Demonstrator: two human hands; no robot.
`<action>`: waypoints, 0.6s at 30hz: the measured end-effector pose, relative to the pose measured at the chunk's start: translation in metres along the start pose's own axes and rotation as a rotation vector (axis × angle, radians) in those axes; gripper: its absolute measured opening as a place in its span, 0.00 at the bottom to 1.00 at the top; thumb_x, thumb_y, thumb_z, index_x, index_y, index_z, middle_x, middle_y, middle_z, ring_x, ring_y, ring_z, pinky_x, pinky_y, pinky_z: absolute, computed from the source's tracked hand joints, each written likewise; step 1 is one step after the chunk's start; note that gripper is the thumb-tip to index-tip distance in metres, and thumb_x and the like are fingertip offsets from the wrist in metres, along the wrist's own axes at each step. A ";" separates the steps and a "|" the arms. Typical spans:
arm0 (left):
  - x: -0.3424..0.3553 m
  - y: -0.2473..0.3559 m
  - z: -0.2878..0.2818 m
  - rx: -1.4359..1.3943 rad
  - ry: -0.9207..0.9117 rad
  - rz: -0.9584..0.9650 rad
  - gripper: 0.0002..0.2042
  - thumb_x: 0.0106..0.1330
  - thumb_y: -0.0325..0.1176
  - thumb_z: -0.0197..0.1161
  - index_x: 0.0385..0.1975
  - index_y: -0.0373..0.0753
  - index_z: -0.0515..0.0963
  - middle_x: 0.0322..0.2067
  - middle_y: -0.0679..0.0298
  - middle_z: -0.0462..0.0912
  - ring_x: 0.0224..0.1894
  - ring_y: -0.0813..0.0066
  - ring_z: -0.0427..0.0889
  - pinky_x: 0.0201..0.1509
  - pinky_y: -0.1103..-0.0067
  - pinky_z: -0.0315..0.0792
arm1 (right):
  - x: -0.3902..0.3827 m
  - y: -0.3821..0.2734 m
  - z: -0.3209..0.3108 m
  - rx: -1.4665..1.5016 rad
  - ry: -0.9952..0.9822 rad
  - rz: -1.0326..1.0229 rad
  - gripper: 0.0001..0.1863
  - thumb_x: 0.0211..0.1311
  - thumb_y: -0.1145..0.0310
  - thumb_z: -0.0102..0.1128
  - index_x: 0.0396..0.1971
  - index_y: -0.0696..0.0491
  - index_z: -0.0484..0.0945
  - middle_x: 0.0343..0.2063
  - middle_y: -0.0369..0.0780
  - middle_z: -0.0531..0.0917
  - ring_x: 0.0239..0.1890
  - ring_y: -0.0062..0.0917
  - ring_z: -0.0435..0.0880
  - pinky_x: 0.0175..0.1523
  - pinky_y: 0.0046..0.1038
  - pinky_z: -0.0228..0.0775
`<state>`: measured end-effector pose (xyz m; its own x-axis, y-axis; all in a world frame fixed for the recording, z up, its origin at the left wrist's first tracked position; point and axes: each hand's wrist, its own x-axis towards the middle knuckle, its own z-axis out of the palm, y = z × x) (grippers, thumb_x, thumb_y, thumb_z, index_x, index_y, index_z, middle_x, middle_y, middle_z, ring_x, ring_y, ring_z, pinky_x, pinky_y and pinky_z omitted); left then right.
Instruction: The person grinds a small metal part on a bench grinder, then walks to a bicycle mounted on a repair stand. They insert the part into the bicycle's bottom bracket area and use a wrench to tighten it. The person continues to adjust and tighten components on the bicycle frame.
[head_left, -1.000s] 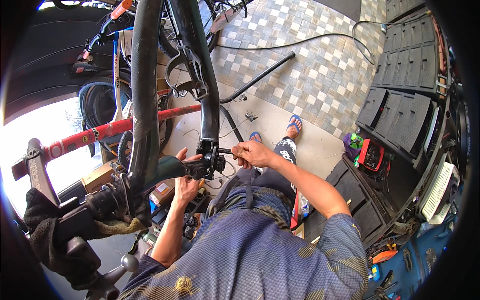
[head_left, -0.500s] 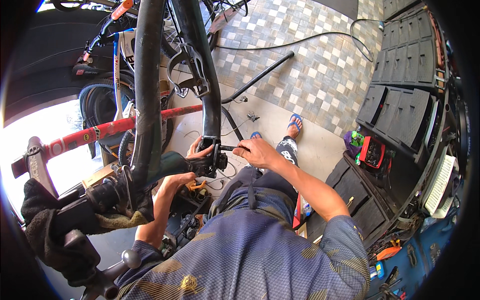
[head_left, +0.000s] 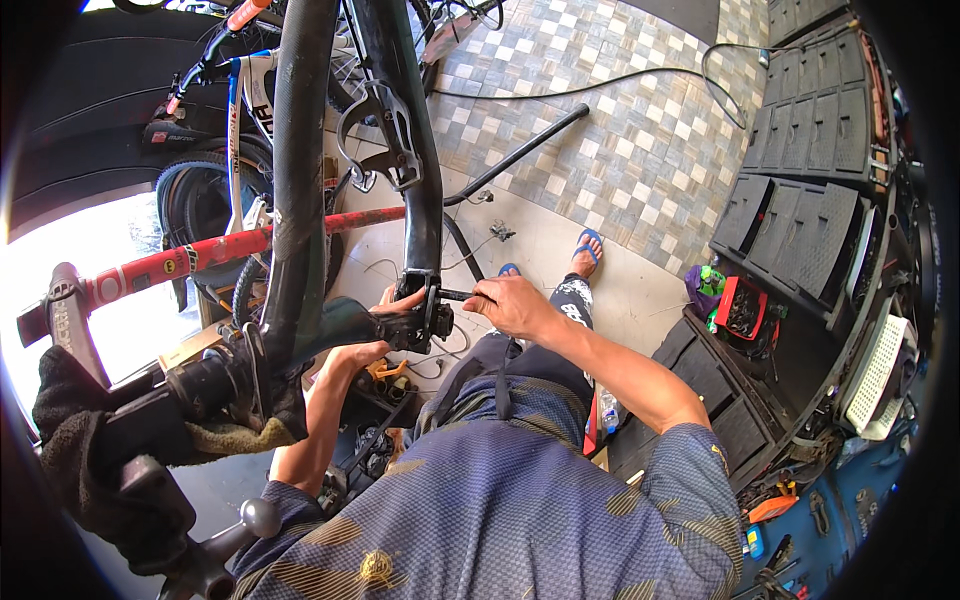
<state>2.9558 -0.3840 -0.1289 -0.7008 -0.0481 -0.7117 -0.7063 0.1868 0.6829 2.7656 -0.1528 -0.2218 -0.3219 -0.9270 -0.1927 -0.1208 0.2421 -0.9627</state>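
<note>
A dark bicycle frame (head_left: 428, 215) hangs in front of me, with a bottle cage (head_left: 398, 150) fixed to one of its tubes. My left hand (head_left: 362, 352) reaches behind the frame's lower joint (head_left: 432, 318) and grips it; the joint covers part of the fingers. From the right, my right hand (head_left: 508, 306) pinches a slim dark tool (head_left: 457, 295) between thumb and fingers. The tool points level at the joint, its tip meeting the joint's right side. Its exact kind is too small to make out.
A stand clamp wrapped in cloth (head_left: 85, 450) is at left, near a red bar (head_left: 180, 255). Another bicycle (head_left: 235, 150) is beyond. Black drawers (head_left: 790, 230) line the right side, with a red bin (head_left: 742, 308). A cable (head_left: 590, 82) crosses the tiled floor.
Both hands keep their grip at the joint. My right hand and the tool have barely shifted; the view has moved slightly.
</note>
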 end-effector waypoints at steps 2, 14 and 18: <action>0.000 -0.003 0.000 -0.065 -0.005 0.017 0.50 0.51 0.52 0.67 0.80 0.50 0.60 0.41 0.70 0.75 0.33 0.83 0.72 0.36 0.82 0.70 | 0.000 -0.001 -0.001 0.012 0.008 -0.016 0.27 0.71 0.41 0.60 0.34 0.54 0.85 0.29 0.51 0.86 0.36 0.51 0.86 0.40 0.49 0.73; -0.001 0.008 0.003 0.147 -0.003 0.048 0.49 0.56 0.49 0.74 0.79 0.42 0.60 0.45 0.62 0.79 0.50 0.69 0.72 0.76 0.64 0.57 | -0.001 0.013 -0.002 0.142 -0.018 0.038 0.22 0.72 0.50 0.66 0.40 0.58 0.86 0.22 0.42 0.82 0.24 0.27 0.81 0.33 0.31 0.71; 0.000 0.007 0.028 0.257 0.218 0.011 0.43 0.58 0.49 0.78 0.74 0.41 0.69 0.67 0.44 0.70 0.71 0.45 0.66 0.77 0.59 0.59 | -0.003 0.029 -0.002 0.487 0.263 0.123 0.26 0.74 0.49 0.64 0.56 0.57 0.81 0.43 0.36 0.86 0.38 0.20 0.83 0.47 0.27 0.77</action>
<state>2.9535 -0.3556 -0.1289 -0.7330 -0.2481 -0.6334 -0.6695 0.4284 0.6069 2.7611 -0.1422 -0.2491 -0.5368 -0.7827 -0.3148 0.3593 0.1255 -0.9247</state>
